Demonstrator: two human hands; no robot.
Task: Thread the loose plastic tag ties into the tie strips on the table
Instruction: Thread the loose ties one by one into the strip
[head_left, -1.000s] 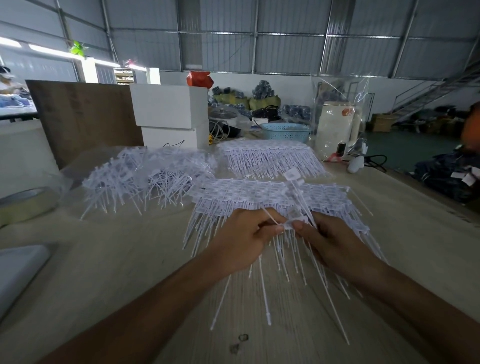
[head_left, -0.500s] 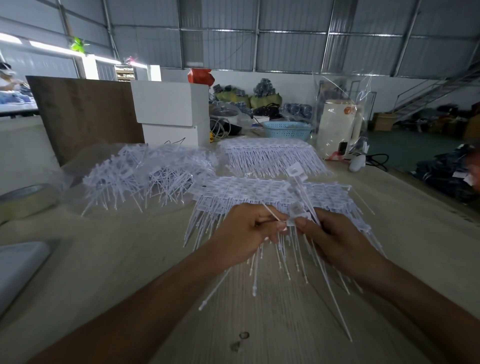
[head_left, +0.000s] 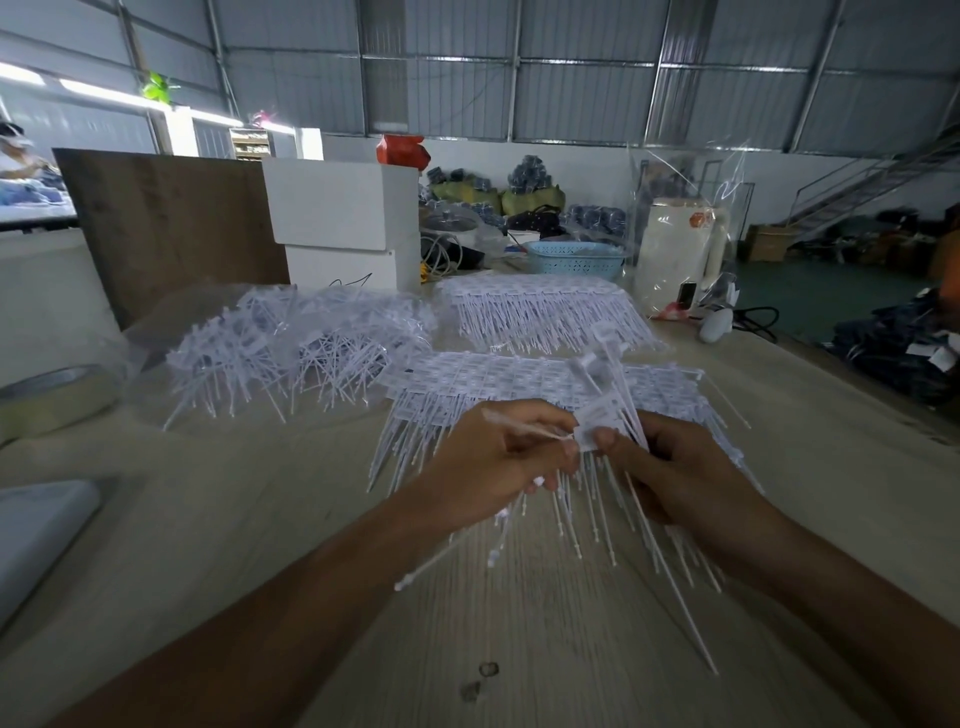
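Looking down from the head camera, the view showed both hands meeting low over the worktop (head_left: 218, 519). The left hand (head_left: 493, 467) pinched a thin white tie (head_left: 524, 428) between thumb and fingers, its tip pointing to the right. The right hand (head_left: 670, 467) gripped a small flat tag head (head_left: 589, 434) together with a bundle of tails that stood up from it. The two hands were almost touching, each clamped on its own piece, so I judged that the threading step was in progress.

Under the hands lay a near tie strip (head_left: 519, 384), a mat of joined heads with many tails hanging toward the person. A second strip (head_left: 535, 301) lay further back. To the left, well apart, a loose heap of ties (head_left: 291, 343) rested on what seemed to be a clear plastic sheet.

These ties looked very light, thin and springy, and probably smooth, so I think they would slip easily and bend away when pushed. It seemed best to hold the tail close to its tip and the head by its flat sides.

As for containers, a blue basket (head_left: 576, 257) stood behind the strips; its contents were not visible. A clear bag (head_left: 685, 218) covered a white appliance. Stacked white boxes (head_left: 343, 213) were closed.
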